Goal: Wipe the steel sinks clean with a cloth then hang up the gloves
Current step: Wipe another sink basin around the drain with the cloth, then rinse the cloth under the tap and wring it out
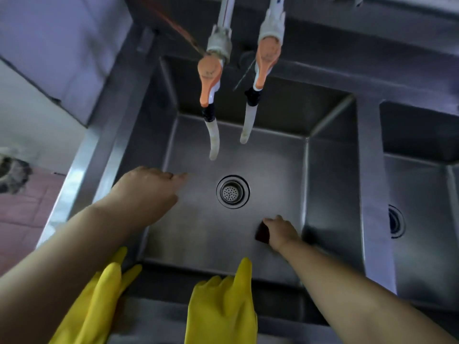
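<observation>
Head view: right hand (282, 232) clamps a dark cloth (262, 233) on the sink (198, 234) floor near the drain (232, 191), left hand (146, 192) empty and loose, yellow gloves (221, 306) draped over the near rim, two taps (211, 78) overhanging.

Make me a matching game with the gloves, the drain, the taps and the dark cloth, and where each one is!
Things:
1. gloves
2. drain
3. taps
4. cloth

Places:
A. under the right hand
B. middle of the sink floor
C. draped over the sink's front edge
D. hanging above the sink

Pairs: 1-C, 2-B, 3-D, 4-A
</observation>
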